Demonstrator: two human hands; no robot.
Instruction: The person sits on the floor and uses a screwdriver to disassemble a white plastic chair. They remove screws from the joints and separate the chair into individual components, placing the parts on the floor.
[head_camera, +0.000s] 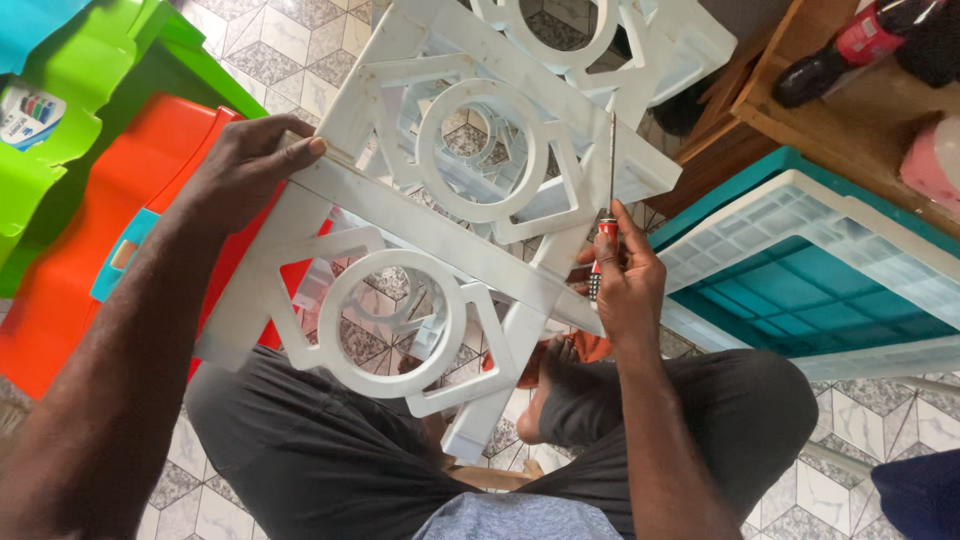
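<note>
Two hands work on one white plastic panel (440, 260), held tilted over the seated person's lap. Nearest, the right hand (628, 290) has its fingers curled tight around the red-and-black handle of a screwdriver (606, 225); the thin metal shaft runs up from the fingertips to the panel's far right edge, where the tip seems to meet a joint. I'd judge a screw is being driven or loosened there, and the next move calls for steady twisting pressure along the shaft while the panel stays braced. Across the panel, the left hand (245, 170) clamps the left rail, thumb on the front, fingers wrapped behind. The panel itself is an openwork frame: rings set among triangular struts, a broad bar crossing between them. Beyond the left fingers lie orange and green plastic pieces (110, 260); beyond the right, a teal-and-white lattice crate (800, 270) and a wooden shelf (830, 130).
</note>
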